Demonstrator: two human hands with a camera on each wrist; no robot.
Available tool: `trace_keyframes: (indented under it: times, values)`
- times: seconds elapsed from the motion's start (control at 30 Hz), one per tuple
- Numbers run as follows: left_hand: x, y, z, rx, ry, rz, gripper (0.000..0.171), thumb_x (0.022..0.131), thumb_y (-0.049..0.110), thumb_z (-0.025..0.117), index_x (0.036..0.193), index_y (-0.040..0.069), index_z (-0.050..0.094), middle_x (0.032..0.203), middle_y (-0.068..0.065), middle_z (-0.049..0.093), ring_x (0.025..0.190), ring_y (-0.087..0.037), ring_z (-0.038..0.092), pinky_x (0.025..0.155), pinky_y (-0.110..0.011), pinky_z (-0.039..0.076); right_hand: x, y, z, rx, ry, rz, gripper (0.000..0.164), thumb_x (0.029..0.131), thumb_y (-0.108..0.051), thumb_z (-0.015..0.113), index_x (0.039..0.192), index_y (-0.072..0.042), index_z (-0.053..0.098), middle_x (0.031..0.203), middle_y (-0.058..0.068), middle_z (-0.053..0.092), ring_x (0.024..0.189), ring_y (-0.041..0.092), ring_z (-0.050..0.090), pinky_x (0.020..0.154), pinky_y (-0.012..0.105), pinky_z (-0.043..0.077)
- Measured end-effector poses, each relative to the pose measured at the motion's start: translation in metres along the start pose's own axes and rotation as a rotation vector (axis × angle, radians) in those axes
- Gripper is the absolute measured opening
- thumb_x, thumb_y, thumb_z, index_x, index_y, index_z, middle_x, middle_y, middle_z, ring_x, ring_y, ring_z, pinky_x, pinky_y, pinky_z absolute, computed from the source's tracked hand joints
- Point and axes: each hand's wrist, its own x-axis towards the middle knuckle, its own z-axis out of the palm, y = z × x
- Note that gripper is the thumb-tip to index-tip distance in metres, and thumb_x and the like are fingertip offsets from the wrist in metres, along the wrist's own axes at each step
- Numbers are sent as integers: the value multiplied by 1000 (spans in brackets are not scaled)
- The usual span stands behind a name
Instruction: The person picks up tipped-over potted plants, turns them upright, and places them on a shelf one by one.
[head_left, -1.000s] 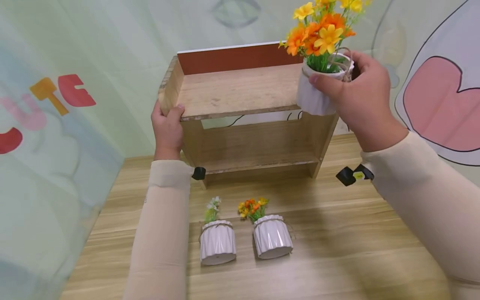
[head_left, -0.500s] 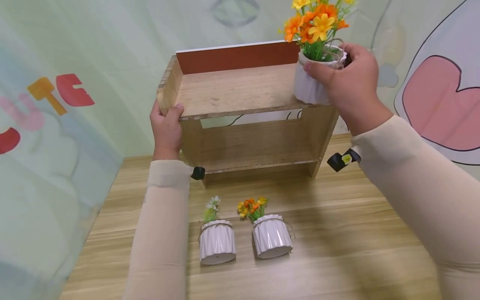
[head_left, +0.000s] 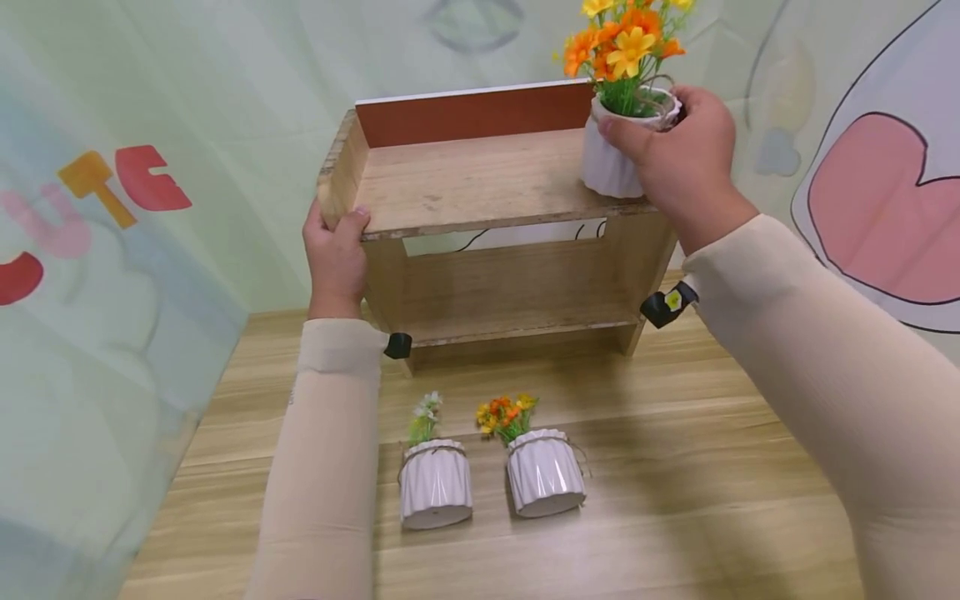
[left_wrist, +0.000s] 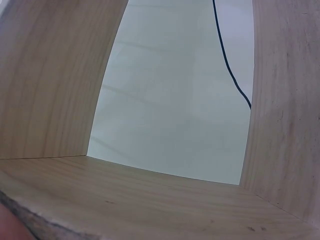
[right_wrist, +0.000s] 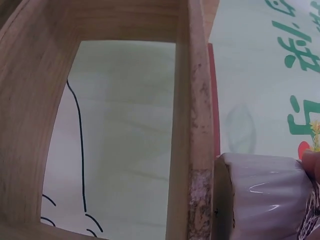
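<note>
My right hand grips a white ribbed flowerpot by its rim, thumb in front and fingers behind. Orange and yellow flowers stand upright in it, and twine circles its rim. The pot is at the right end of the top board of a small wooden shelf; in the right wrist view its base is close to the board, but contact is hard to make out. My left hand holds the shelf's left upper corner, thumb on the front of the board.
On the wood-grain table, in front of the shelf, two more white pots lie on their sides: one with white flowers, one with orange flowers. Below the top board is a lower board. A printed curtain hangs behind.
My right hand has moved left and away from me with the flowerpot, bringing it over the top board's right end. My left hand and the two lying pots stay put.
</note>
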Motion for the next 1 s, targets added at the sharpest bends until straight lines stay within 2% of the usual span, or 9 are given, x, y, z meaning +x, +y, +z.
trace_keyframes:
  times: [0.27,0.83,1.0]
  values:
    - [-1,0,1,-13,0,9,55,95,14,60,150,10,55,149,-11,55,133,-19,52,115,-26,39,6,2,3,-57,9,-19,87,88,-40,85,159,-19,39,160,-3,45,140,13,47,117,28,40]
    - [0,1,-2,3,1,-2,55,96,14,59,150,8,54,149,-10,56,133,-17,52,115,-25,38,9,9,8,-245,8,-58,90,90,-51,79,162,-19,36,164,1,42,142,15,46,117,30,42]
    - [-1,1,-2,29,-3,-8,56,97,18,59,152,14,54,153,-7,53,136,-18,50,117,-28,36,10,9,9,-274,10,-62,92,90,-55,77,163,-18,34,164,2,41,143,16,46,118,30,41]
